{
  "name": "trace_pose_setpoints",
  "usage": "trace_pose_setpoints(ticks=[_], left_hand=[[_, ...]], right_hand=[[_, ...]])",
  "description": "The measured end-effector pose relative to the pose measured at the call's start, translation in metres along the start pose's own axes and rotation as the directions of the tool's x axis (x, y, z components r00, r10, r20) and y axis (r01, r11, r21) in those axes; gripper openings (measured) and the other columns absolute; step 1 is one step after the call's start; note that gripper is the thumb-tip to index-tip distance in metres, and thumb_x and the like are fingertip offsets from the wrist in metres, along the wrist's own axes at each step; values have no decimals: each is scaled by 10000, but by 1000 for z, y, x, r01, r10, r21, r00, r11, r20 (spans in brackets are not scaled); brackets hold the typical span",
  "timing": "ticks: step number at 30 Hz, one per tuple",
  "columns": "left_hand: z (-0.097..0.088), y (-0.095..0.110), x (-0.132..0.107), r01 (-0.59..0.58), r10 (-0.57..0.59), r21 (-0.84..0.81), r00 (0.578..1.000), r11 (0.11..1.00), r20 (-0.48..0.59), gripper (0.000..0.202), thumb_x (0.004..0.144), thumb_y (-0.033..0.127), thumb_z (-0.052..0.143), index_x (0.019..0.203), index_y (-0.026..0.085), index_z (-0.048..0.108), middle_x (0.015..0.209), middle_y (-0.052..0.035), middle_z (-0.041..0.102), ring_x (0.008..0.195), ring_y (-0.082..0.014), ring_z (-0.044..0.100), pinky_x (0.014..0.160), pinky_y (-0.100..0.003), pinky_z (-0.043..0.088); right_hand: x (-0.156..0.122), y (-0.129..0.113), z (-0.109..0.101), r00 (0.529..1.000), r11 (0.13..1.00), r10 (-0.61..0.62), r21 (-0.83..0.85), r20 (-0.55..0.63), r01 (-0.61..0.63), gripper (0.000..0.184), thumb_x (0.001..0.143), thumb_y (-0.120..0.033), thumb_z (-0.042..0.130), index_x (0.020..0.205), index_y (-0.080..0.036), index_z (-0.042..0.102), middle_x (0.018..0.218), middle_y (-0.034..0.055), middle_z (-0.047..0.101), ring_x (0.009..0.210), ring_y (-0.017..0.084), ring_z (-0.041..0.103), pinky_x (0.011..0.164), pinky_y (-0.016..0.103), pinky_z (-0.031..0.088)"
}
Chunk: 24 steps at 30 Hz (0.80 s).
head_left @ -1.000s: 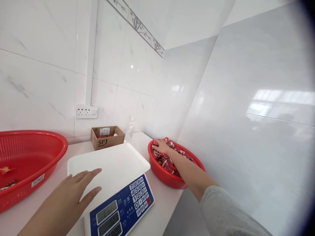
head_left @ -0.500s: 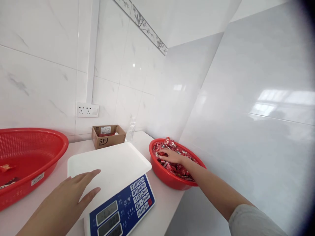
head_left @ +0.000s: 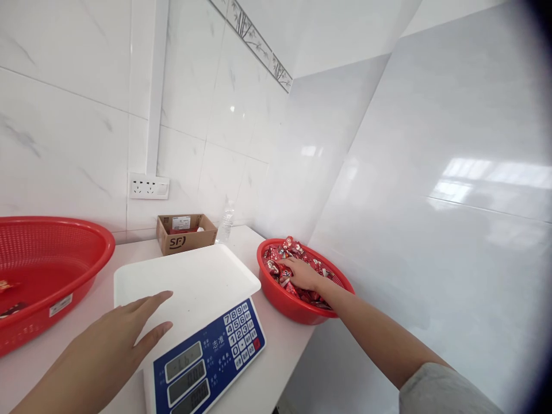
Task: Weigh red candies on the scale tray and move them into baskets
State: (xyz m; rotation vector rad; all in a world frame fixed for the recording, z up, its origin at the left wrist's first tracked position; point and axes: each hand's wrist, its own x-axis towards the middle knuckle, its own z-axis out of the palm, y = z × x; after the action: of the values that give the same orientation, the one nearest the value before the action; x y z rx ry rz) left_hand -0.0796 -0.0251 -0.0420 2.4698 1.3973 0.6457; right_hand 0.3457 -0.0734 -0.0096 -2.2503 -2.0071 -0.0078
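Observation:
My left hand [head_left: 107, 336] hovers over the near left part of the scale's white pan [head_left: 185, 284], thumb and fingers apart, holding nothing. The blue-and-white digital scale [head_left: 207, 356] has lit-grey displays and a keypad. On the right, my right hand [head_left: 304, 273] reaches into a red plastic basket [head_left: 293, 307] filled with small red snack packets [head_left: 295, 247]. Its fingers are spread over the packets and touch them; the tips are partly hidden among them. No packet is lifted in it.
A larger red basket [head_left: 92, 270] with a few packets stands at the left. Behind the scale are a cardboard box [head_left: 190, 238] and a clear plastic bottle [head_left: 226, 221], near the tiled wall with a socket [head_left: 149, 187]. The white table's [head_left: 276, 351] right edge runs below the packet basket.
My right hand has sunk slightly deeper among the packets. My left hand stays nearly still above the pan. The whole view has shifted slightly.

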Motion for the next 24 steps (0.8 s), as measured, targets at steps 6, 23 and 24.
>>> trace_pose_setpoints(ticks=[6,23,24], left_hand=[[-5,2,0,36,-37,9,998,999,45,538,822,544,333,1301,331,454,1239,-21,578,1095,-272,558,900,-444,447],[-22,21,-7,-17,14,47,997,999,70,494,853,441,352,1289,245,481,1275,-76,545,1135,-272,521,921,-432,427],[-25,23,-8,-17,13,52,997,999,76,488,858,429,354,1293,242,475,1281,-76,539,1143,-269,513,929,-431,419]], right_hand=[[-1,-4,-12,988,994,81,-57,-129,-89,348,847,-308,454,1184,-253,520,1141,53,618,982,227,579,806,313,413],[46,-115,-38,921,954,-83,236,-381,183,299,799,-336,547,1090,-266,540,945,-7,666,821,169,605,753,291,434],[49,-132,-35,921,927,-121,290,-371,239,295,788,-331,561,1075,-266,547,937,-13,666,812,164,605,746,288,436]])
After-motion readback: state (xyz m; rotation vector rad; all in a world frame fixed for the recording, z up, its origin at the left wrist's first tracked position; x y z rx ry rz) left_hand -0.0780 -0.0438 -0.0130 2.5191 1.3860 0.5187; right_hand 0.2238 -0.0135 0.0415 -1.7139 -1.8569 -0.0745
